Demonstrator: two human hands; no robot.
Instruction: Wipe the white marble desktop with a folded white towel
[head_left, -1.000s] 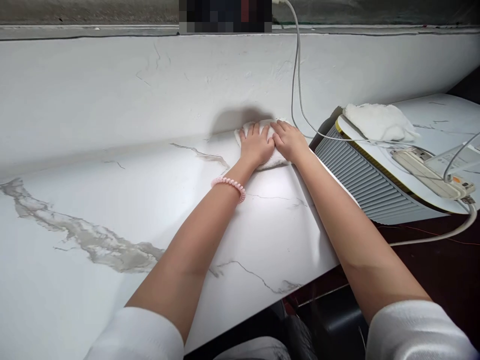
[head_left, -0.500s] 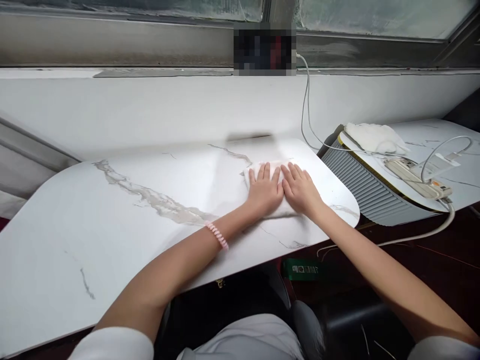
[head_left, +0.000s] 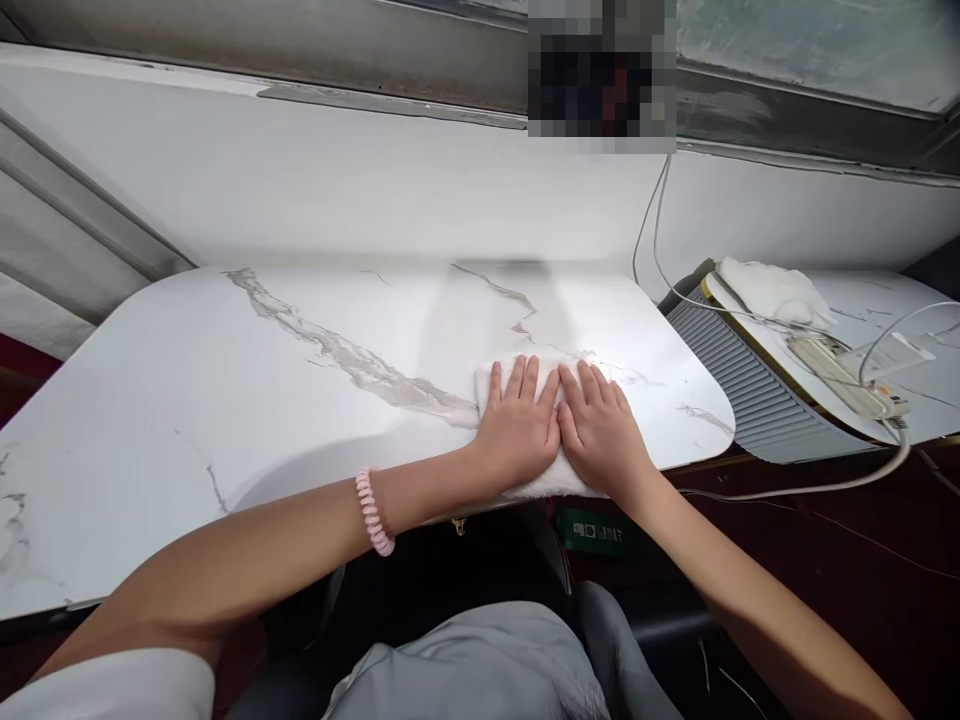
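Note:
A folded white cloth (head_left: pixel 551 482) lies on the white marble-patterned tabletop (head_left: pixel 315 310), by its front edge. My left hand (head_left: pixel 519 425) rests flat on the cloth's left part, fingers stretched out and slightly spread. Beside it, my right hand (head_left: pixel 600 425) presses flat on the right part, its fingers extended too. The two hands touch or nearly touch at the thumbs. Both cover most of the cloth, so little more than its edges shows. A pink coiled band (head_left: pixel 373 512) circles my left forearm.
On the right stands a second surface with a ribbed grey side (head_left: pixel 727 355). It holds another white cloth (head_left: pixel 776 290) and a power strip (head_left: pixel 847 378) with a cord. A thin cable (head_left: pixel 660 230) hangs along the wall. Below the table is a green box (head_left: pixel 596 532).
Both hands have drawn the cloth toward me, from the middle of the tabletop to its front edge. The camera view has shifted and tilted a little.

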